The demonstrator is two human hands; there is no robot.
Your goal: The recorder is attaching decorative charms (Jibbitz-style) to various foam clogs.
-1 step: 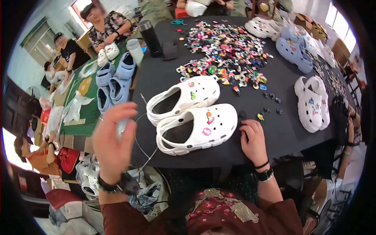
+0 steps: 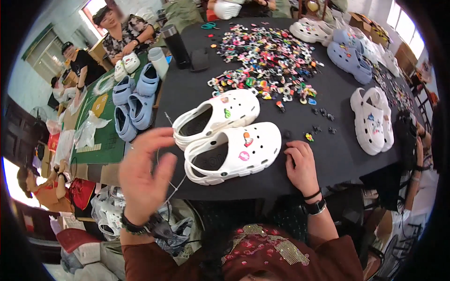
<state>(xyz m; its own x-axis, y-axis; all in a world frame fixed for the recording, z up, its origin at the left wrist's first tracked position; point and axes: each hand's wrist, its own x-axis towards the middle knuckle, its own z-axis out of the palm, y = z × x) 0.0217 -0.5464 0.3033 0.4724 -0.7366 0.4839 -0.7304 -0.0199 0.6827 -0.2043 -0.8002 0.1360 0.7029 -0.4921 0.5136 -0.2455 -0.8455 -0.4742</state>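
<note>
**Left hand raised beside the white clogs, right hand flat on the surface**

At the far left, pale blue clogs [image 2: 133, 100] sat on a green mat [image 2: 105, 136], apart from your work. Your left hand [image 2: 143, 175] was lifted off the black surface [image 2: 187, 89], fingers spread and loosely curled, just left of the nearer white clog [image 2: 234, 152]. A thin pale cord [image 2: 174, 185] ran by the palm; I cannot tell whether you had pinched it. That clog lay side by side with the farther white clog [image 2: 218, 114], touching it, both carrying small coloured charms. Nothing can be said of a change, since the earlier view is the same instant. Your right hand [image 2: 302, 164] rested palm down, holding nothing, just right of the nearer clog's toe. Beyond it lay the heap of loose charms [image 2: 269, 61], and farther right another white pair [image 2: 372, 119].
</note>
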